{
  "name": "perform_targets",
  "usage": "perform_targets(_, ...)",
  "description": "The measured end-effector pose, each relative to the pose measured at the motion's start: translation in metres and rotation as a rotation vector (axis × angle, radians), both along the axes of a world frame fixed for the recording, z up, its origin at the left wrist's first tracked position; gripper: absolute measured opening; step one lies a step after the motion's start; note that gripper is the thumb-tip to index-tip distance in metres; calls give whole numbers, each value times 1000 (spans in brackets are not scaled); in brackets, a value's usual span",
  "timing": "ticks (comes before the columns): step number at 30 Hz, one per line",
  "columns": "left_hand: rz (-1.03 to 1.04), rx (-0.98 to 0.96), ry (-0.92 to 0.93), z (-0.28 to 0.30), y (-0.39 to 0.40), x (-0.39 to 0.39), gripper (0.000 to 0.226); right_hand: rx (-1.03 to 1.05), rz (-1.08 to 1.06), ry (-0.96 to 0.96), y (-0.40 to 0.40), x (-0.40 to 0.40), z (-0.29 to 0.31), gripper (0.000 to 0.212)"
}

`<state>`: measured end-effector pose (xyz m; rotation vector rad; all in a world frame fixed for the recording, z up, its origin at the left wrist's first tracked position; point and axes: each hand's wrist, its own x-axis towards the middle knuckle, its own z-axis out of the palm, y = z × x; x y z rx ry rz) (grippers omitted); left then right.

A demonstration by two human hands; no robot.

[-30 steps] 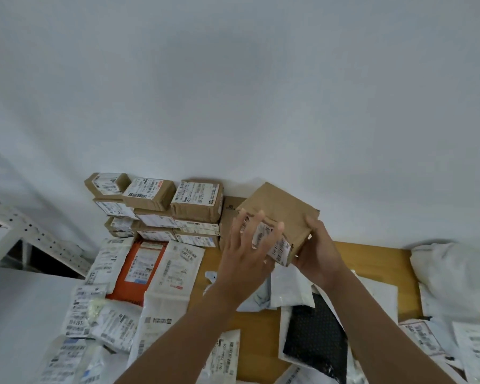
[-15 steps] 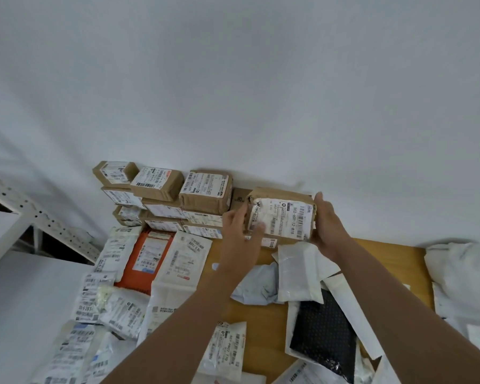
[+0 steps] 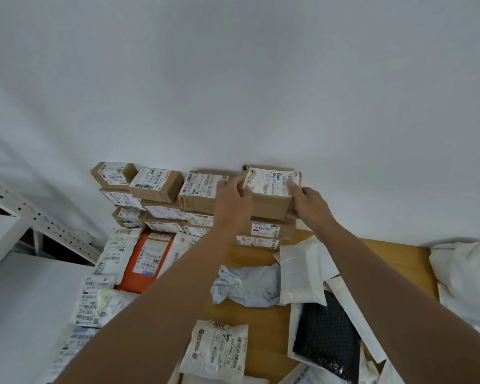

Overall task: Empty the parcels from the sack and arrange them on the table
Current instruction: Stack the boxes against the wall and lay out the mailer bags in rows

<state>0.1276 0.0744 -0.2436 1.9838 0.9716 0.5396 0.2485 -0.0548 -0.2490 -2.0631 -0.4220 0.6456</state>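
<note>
Both hands are up at the back of the table (image 3: 399, 261), about twelve o'clock from the person; between them is a brown box (image 3: 272, 199) with a white label on top, sitting on a short stack of boxes (image 3: 272, 231) against the wall (image 3: 233, 79); the left hand (image 3: 233, 200) is curled round the box's left side, fingers over the top edge; the right hand (image 3: 309, 202) grips the right end, one finger lying on the label; at ten o'clock a row of stacked boxes (image 3: 155, 195) runs along the wall, touching the held box's stack; nearer, at nine o'clock, flat mailers lie overlapped, an orange one (image 3: 147, 261) among them; at five o'clock a black mailer (image 3: 327, 339) lies beside white bags; a crumpled grey bag (image 3: 247, 286) lies mid-table.
</note>
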Motion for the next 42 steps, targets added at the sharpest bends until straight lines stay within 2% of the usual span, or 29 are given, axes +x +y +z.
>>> perform_targets(2, -20, 46, 50, 1, 7, 4, 34, -21, -1, -68, 9, 2, 3, 59)
perform_targets(10, -11, 177, 205, -3, 8, 7, 39, -23, -8, -85, 25, 4, -12, 42)
perform_targets(15, -25, 84, 130, -5, 3, 5, 48, 78, -75, -38, 25, 0, -20, 55)
perform_targets(19, 25, 57, 37, -10, -5, -3, 50, 163, -171, 27, 18, -5, -25, 85)
perform_targets(21, 63, 71, -66, -14, -14, -10, 44, 202, -235, -22, 8, -13, -32, 75)
perform_targets(24, 103, 75, -167, -31, -37, -28, 20, 207, -294, -194, -22, -37, -53, 49)
perform_targets(26, 94, 25, -170, -51, -54, -44, 5, 128, -297, -267, -49, -58, -75, 41)
perform_targets(29, 24, -99, -66, -88, -79, -67, 14, -105, -273, -327, -93, -92, -121, 36)
perform_targets(31, -7, -154, 20, -108, -90, -77, 12, -284, -223, -372, -120, -113, -146, 37)
perform_targets(33, -7, -259, 33, -118, -93, -79, 7, -388, -205, -326, -137, -129, -158, 41)
perform_targets(35, 76, -426, -10, -117, -89, -77, 24, -386, -188, -267, -141, -136, -159, 46)
perform_targets(37, 122, -523, -77, -106, -85, -71, 31, -296, -206, -210, -134, -135, -150, 45)
perform_targets(42, 19, -439, -110, -90, -79, -64, 27, -100, -212, -108, -89, -107, -106, 44)
